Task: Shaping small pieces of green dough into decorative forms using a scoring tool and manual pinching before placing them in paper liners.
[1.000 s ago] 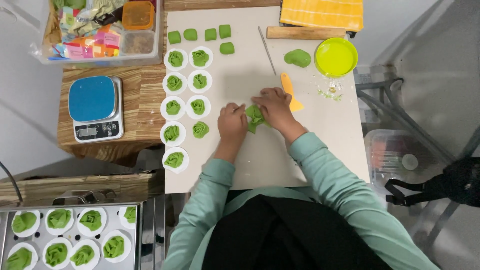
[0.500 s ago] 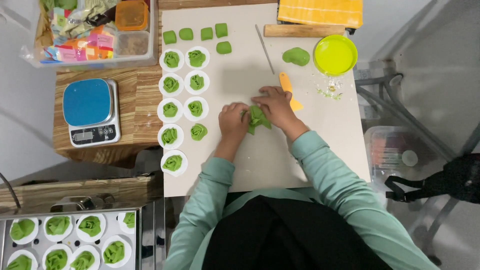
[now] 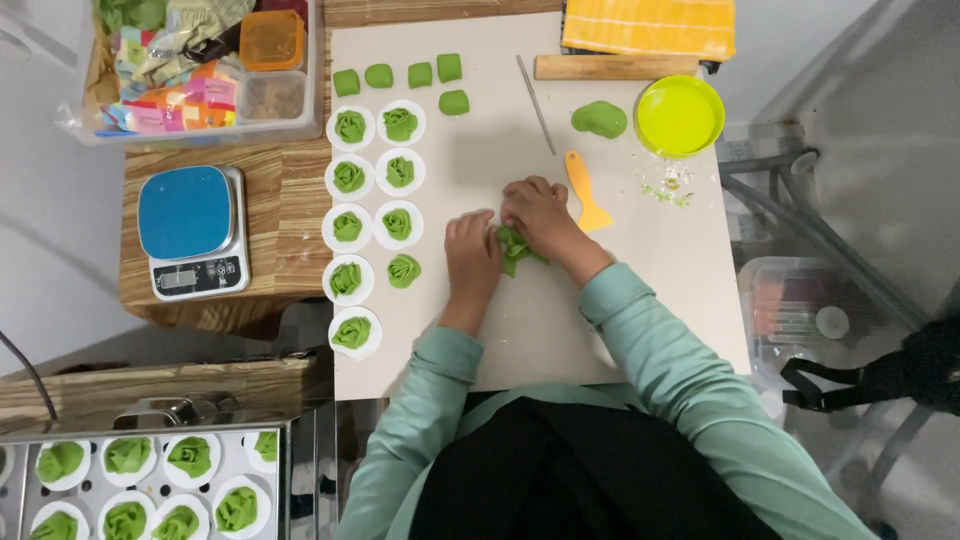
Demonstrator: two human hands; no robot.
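Green dough piece (image 3: 516, 248) is sitting at the centre of the frame on the pale desk (image 3: 620, 330), and both hands are pinching it: the left hand (image 3: 472, 258) is gripping its left side while the right hand (image 3: 540, 215) is curling over its top. An orange scraper (image 3: 584, 190) is lying just right of them; finished green dough roses (image 3: 375, 200) on white discs are lining the desk's left part

You have bright, even overhead light, soft shadows beneath both hands (image 3: 510, 235), no glare, focus sharp throughout, slight softness at edges.
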